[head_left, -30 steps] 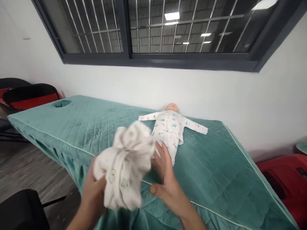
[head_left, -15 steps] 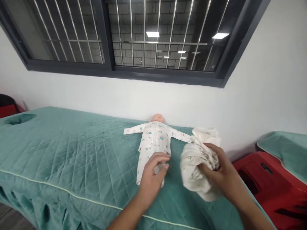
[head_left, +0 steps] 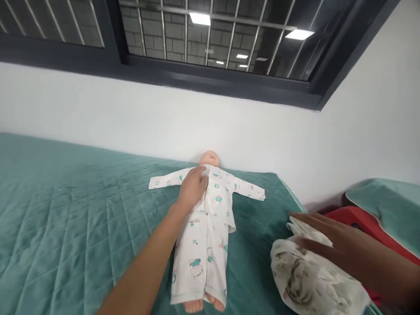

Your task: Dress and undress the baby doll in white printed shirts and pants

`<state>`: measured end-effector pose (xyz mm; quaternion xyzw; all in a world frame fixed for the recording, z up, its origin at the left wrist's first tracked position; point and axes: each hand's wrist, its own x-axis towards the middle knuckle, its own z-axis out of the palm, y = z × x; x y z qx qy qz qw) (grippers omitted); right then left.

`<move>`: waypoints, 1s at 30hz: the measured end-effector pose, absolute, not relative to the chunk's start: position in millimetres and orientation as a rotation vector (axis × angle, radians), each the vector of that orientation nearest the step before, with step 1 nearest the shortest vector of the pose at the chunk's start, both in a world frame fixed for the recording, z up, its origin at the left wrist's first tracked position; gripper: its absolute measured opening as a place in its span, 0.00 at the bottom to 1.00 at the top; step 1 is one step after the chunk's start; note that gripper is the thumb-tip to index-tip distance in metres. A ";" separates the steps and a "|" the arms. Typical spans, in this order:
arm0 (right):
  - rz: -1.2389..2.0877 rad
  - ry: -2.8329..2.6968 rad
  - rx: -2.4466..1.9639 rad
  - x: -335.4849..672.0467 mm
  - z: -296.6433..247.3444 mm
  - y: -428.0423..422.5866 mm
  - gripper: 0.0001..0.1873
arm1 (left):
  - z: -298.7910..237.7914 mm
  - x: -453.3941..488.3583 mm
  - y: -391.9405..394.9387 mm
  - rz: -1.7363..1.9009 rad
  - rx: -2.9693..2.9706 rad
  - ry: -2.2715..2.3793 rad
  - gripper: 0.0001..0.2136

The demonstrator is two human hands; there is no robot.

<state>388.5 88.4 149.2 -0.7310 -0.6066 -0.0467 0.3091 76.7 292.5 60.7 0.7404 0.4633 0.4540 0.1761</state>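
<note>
A baby doll [head_left: 210,158] lies on its back, arms spread, its feet poking out of the trousers. It wears a white printed shirt [head_left: 218,192] and matching trousers [head_left: 197,258]. My left hand [head_left: 193,188] is on the shirt front just below the neck, fingers curled in against the fabric by the collar. At the lower right is a crumpled white cloth bundle [head_left: 305,280] on the bed's edge. My right hand [head_left: 341,238], slightly blurred, lies over the bundle with straight fingers and the thumb apart, part of the cloth showing between them.
A green quilted cover [head_left: 82,218] spreads over the bed. Behind it rises a white wall [head_left: 147,118] with a dark-framed barred window [head_left: 210,83]. To the right stands a red plastic piece [head_left: 354,216] with green fabric [head_left: 390,210] over it.
My left hand has moved from above the trousers up to the shirt collar. My right hand has lowered the cloth bundle to the right, and its fingers have straightened. The view is closer to the doll.
</note>
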 end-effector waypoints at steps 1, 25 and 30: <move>0.027 -1.740 -1.896 373.7 152.5 109.1 0.25 | 61.2 80.5 303.8 1.251 2.125 1.327 0.17; 0.627 -1.453 -1.316 240.4 43.2 317.9 0.16 | 42.5 84.9 345.6 1.057 2.194 1.187 0.20; 0.649 -1.490 -1.288 241.7 43.4 318.4 0.17 | 43.2 85.1 344.7 1.044 2.233 1.189 0.20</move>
